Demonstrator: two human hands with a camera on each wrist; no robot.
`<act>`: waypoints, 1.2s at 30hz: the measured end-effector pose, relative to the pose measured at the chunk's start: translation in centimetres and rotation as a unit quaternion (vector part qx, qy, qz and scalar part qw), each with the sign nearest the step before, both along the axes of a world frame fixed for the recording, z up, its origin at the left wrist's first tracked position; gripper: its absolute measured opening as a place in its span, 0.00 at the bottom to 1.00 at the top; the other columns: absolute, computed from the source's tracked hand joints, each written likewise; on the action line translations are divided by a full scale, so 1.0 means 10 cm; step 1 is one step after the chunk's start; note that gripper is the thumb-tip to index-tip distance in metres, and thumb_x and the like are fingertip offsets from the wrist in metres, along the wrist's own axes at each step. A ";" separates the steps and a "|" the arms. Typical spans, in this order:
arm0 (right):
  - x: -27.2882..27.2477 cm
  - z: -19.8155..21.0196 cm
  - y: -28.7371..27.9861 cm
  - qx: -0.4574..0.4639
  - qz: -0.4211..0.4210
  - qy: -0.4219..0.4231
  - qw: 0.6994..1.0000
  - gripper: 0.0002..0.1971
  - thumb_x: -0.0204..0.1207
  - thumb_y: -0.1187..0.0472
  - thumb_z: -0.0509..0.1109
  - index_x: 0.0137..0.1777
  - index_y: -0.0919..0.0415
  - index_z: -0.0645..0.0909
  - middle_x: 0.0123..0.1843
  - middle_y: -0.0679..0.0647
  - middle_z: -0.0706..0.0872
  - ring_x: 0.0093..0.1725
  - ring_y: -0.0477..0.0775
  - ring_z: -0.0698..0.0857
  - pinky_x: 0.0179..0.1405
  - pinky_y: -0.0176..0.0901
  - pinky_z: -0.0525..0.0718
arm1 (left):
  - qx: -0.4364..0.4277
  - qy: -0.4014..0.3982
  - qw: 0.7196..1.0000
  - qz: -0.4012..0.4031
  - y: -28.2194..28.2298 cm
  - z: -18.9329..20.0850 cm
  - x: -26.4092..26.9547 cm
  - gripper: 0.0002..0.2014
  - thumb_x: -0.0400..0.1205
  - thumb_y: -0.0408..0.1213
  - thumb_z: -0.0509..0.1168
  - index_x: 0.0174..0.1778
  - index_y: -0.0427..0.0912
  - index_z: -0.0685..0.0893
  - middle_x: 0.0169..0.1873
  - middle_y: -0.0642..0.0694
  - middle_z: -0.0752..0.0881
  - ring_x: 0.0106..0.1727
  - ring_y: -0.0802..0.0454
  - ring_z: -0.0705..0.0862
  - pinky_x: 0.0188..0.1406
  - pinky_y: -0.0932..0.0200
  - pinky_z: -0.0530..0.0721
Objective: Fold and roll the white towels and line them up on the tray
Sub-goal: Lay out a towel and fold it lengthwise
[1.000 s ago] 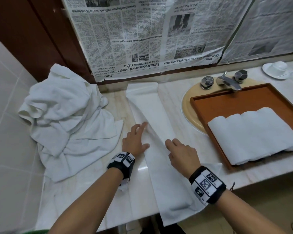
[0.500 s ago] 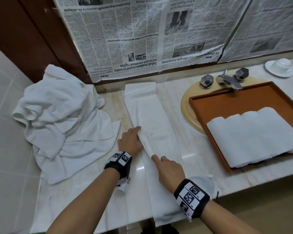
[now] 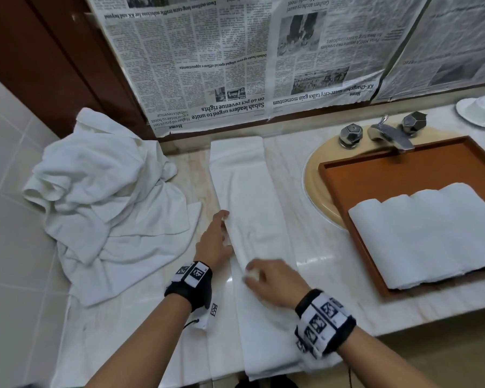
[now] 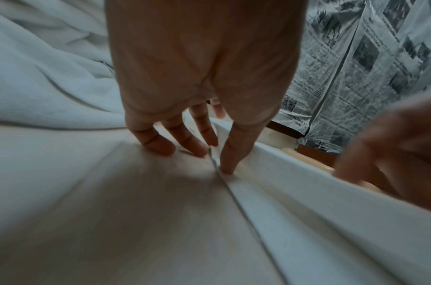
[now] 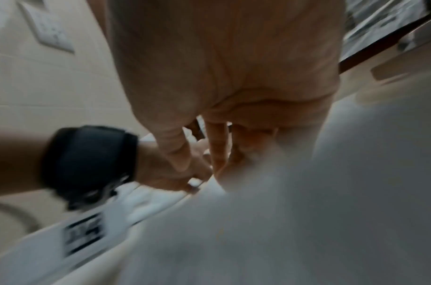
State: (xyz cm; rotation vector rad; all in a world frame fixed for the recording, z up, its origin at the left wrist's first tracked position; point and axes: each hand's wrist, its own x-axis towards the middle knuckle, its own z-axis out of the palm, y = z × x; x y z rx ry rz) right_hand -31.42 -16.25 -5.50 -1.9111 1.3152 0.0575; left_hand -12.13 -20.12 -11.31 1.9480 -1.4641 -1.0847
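Both hands' fingers [image 4: 230,152] nearer on one strip towel [image 3: 252,191], pinching; four rolls [image 3: 431,233] on one tray [image 3: 403,169]

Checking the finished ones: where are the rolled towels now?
Head view, right side: the rolled towels lie side by side in the wooden tray over the sink, below the faucet.

The pale veined marble counter [image 3: 314,242] carries a long folded white towel strip [image 3: 249,197] at centre, its near end overhanging the front edge. A crumpled heap of white towels [image 3: 104,197] lies left. At right, a rectangular brown wooden tray [image 3: 398,175] rests across the beige oval basin [image 3: 314,177]. A white saucer with cup [image 3: 479,110] sits far right.
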 end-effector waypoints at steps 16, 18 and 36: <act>-0.23 -0.40 -0.83 -0.127 -0.008 0.118 0.985 0.10 0.84 0.60 0.57 0.59 0.59 0.78 0.59 0.54 0.80 0.53 0.61 0.82 0.46 0.47 0.77 | 0.006 -0.002 1.000 0.020 0.03 0.12 -0.01 0.39 0.68 0.43 0.72 0.73 0.66 0.62 0.53 0.64 0.80 0.46 0.54 0.83 0.60 0.41 0.83; -0.27 -0.36 -0.87 -0.108 -0.016 0.116 0.987 0.10 0.83 0.59 0.57 0.58 0.60 0.77 0.58 0.54 0.80 0.53 0.60 0.81 0.49 0.49 0.78 | 0.012 -0.006 1.000 0.018 0.02 0.14 0.00 0.39 0.67 0.46 0.71 0.73 0.65 0.62 0.52 0.66 0.79 0.45 0.55 0.82 0.59 0.43 0.83; -0.16 -0.24 -0.88 -0.195 -0.019 0.009 0.981 0.15 0.80 0.51 0.65 0.61 0.58 0.77 0.59 0.52 0.77 0.58 0.54 0.77 0.47 0.47 0.76 | 0.042 -0.042 0.995 0.078 -0.19 0.16 -0.03 0.18 0.82 0.49 0.62 0.64 0.47 0.84 0.55 0.53 0.85 0.53 0.55 0.79 0.57 0.62 0.72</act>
